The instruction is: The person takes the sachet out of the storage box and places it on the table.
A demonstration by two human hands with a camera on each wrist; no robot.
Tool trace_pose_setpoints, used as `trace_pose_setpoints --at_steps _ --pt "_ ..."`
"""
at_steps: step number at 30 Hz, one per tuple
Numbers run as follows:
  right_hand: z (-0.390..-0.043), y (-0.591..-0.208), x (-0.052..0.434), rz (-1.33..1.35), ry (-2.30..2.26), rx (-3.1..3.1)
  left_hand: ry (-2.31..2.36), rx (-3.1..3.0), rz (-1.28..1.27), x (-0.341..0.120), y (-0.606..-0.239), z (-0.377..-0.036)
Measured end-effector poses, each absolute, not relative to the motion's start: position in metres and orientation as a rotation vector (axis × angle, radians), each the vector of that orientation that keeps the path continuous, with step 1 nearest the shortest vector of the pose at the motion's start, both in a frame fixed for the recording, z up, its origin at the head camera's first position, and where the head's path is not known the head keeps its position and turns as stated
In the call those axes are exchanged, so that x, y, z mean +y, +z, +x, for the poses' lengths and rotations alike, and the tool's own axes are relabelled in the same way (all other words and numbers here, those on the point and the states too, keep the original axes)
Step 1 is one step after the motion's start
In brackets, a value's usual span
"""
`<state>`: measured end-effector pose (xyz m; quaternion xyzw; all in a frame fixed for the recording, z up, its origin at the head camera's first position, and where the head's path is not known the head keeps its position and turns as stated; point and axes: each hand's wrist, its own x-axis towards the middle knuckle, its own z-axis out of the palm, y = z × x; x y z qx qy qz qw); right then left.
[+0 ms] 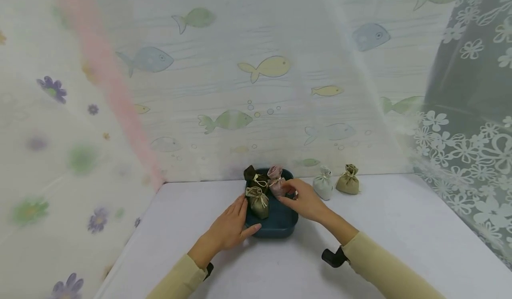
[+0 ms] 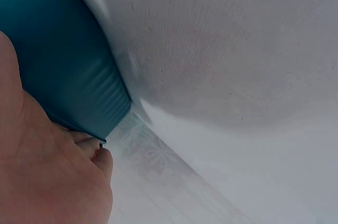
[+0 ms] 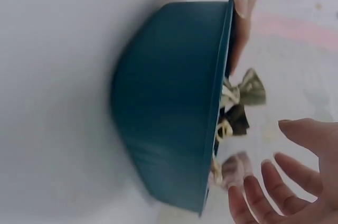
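A dark blue basin (image 1: 276,232) stands on the white-covered table. In it are an olive drawstring pouch (image 1: 259,205), a dark brown pouch (image 1: 250,174) and a pink pouch (image 1: 275,174). Against the basin's left rim rests my left hand (image 1: 226,228), its fingers straight along the side and its thumb over the front rim. My right hand (image 1: 306,201) is above the basin's right side, beside the pink pouch. The right wrist view shows that hand's fingers (image 3: 277,187) spread, apart from the pouches and holding nothing.
Right of the basin, at the table's back, stand a pale grey-white pouch (image 1: 323,184) and a tan pouch (image 1: 349,181). Behind the table (image 1: 400,228) hangs a fish-printed curtain (image 1: 272,112). Flower-patterned sheets (image 1: 80,157) hang at the sides.
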<state>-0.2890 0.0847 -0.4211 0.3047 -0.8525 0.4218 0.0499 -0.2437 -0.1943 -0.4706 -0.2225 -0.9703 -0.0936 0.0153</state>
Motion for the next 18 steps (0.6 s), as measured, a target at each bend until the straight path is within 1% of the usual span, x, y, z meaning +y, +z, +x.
trace_pose_setpoints --at_steps 7,18 --pt "-0.282 -0.423 0.121 0.874 1.202 -2.607 -0.316 -2.999 -0.703 -0.195 -0.471 -0.243" --pt "-0.284 -0.44 0.164 0.751 1.135 -2.621 -0.309 -3.034 -0.688 -0.193 -0.464 -0.239"
